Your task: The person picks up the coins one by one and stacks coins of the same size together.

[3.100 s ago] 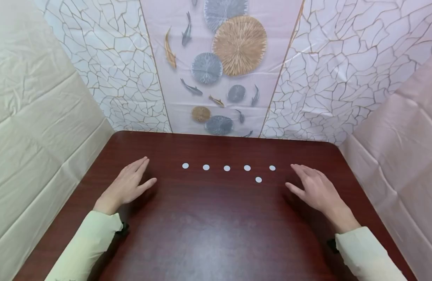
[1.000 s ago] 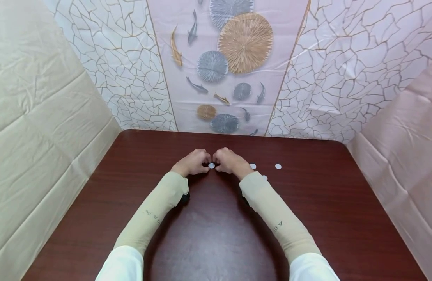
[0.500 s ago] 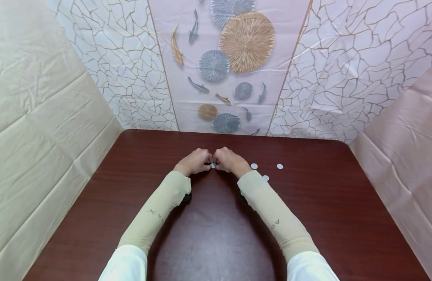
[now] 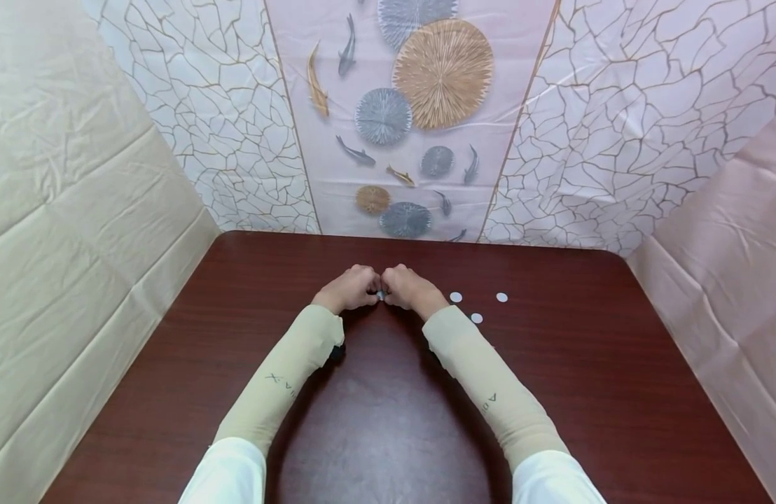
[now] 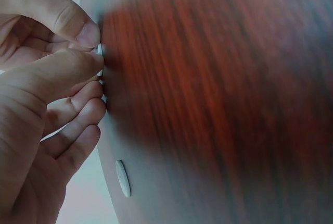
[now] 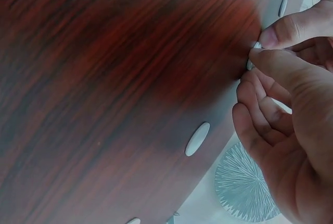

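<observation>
A small white round disc [image 4: 381, 296] lies between my two hands on the dark red-brown table, its edge just showing. My left hand [image 4: 352, 288] pinches it from the left with thumb and curled fingers. From the other side my right hand [image 4: 408, 288] does the same, the thumbs nearly meeting. Both wrist views show the pinched disc [image 5: 100, 57] mostly covered by the thumbs. Another white disc [image 5: 123, 178] lies near my left hand in the left wrist view. Near my right hand lies a white disc [image 6: 197, 139], seen in the right wrist view.
To the right of my right hand lie three more white discs: one [image 4: 456, 297] near the wrist, one [image 4: 501, 297] farther right, one [image 4: 477, 318] slightly nearer me. A patterned cloth [image 4: 388, 126] hangs behind the table's back edge [image 4: 527, 252]; pale cloth walls stand on both sides.
From resting wide apart, both hands have come together around one disc near the middle. Over the last second they have closed in, covering more of it.
</observation>
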`<state>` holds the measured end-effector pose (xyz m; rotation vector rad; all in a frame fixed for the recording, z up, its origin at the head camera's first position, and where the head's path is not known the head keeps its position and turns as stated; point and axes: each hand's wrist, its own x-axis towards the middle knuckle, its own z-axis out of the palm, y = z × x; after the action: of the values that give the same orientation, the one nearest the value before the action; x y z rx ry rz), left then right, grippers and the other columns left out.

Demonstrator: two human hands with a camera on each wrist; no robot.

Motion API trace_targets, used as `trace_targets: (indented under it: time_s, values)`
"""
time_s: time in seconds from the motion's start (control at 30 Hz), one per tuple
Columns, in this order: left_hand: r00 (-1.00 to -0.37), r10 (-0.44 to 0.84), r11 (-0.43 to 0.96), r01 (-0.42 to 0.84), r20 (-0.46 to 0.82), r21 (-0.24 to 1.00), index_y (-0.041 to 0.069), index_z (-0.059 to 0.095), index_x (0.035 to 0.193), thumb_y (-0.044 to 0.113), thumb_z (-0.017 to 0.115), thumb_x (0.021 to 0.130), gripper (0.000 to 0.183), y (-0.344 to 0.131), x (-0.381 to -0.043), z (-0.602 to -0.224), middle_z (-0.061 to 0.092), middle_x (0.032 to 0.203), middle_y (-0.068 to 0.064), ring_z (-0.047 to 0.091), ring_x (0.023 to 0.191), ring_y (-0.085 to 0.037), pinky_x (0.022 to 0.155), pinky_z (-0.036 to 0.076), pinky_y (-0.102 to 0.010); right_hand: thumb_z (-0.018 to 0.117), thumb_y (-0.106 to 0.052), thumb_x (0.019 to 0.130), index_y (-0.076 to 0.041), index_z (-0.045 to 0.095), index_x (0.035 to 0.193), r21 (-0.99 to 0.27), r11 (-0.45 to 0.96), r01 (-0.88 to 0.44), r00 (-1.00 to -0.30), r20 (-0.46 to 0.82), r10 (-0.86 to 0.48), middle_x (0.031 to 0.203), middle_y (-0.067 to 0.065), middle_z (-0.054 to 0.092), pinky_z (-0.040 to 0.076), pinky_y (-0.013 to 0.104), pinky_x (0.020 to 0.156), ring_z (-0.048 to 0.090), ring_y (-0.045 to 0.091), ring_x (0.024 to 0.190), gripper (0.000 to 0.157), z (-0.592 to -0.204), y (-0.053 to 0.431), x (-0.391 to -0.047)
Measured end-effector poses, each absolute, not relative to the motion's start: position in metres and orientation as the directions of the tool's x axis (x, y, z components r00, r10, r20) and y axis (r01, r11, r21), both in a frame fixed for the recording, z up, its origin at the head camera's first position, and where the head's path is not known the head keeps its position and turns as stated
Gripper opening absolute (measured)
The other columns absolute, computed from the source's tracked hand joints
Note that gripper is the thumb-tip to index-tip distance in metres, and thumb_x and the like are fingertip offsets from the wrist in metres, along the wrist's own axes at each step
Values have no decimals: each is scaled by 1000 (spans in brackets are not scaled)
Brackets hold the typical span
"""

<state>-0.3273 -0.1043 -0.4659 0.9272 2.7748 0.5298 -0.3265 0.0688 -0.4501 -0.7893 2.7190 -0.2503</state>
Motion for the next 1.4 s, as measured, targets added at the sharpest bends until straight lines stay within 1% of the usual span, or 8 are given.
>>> trace_targets:
  time_s: [0.13,0.23,0.53,0.8,0.93,1.07,1.3,1.4]
  values:
    - [-798,600,744,532,-56,404,9,75,95,9,73,96,2,-104,-326,-467,69,89,-3,57,81,-15,76,49,-30,71,-13,100,-11,64,80,-277,844,-458,-819,-237,-523,77,3,57,46,32,69,52,20,72,21,-452,67,-325]
    - [-801,596,748,529,-58,401,10,70,88,8,73,96,8,-102,-325,-467,62,82,-1,50,76,-15,72,44,-29,72,-14,99,-11,64,78,-289,855,-431,-830,-245,-501,77,5,58,47,34,69,53,21,72,23,-454,67,-327]
    - [-805,586,775,520,-98,360,12,63,83,10,72,98,18,-98,-317,-464,54,78,1,48,72,-14,69,41,-29,74,-17,96,-14,68,83,-317,828,-462,-806,-240,-542,81,3,63,52,39,71,60,21,74,15,-482,75,-348]
    - [-806,581,790,527,-109,314,13,63,82,13,74,98,19,-96,-301,-460,54,76,2,48,72,-14,71,42,-30,73,-7,96,-9,73,89,-402,776,-486,-782,-195,-592,85,6,68,50,32,71,57,18,73,8,-455,79,-310]
    - [-804,579,793,518,-134,320,13,65,84,13,75,97,17,-95,-292,-457,57,75,1,50,71,-14,69,43,-30,74,-6,96,-8,77,97,-413,752,-514,-778,-146,-611,94,4,74,56,28,77,66,13,83,4,-455,82,-297]
    - [-801,581,795,518,-148,317,12,67,89,13,77,96,12,-94,-280,-455,61,79,1,55,74,-13,70,45,-29,76,-6,95,-8,78,100,-433,735,-522,-771,-129,-623,100,5,78,60,30,83,73,16,95,7,-456,84,-287]
    - [-787,608,757,538,-100,370,9,67,89,9,77,94,11,-99,-257,-457,66,81,-2,55,76,-13,72,47,-28,77,-3,91,-6,79,98,-444,686,-576,-734,-90,-674,97,6,80,60,26,80,76,16,93,8,-457,84,-267]
    - [-794,602,748,527,-79,405,8,70,92,8,77,93,7,-104,-248,-461,70,87,-2,62,81,-12,76,51,-28,78,-2,89,-5,79,97,-447,661,-603,-716,-62,-695,94,6,80,60,24,78,77,16,91,8,-457,83,-257]
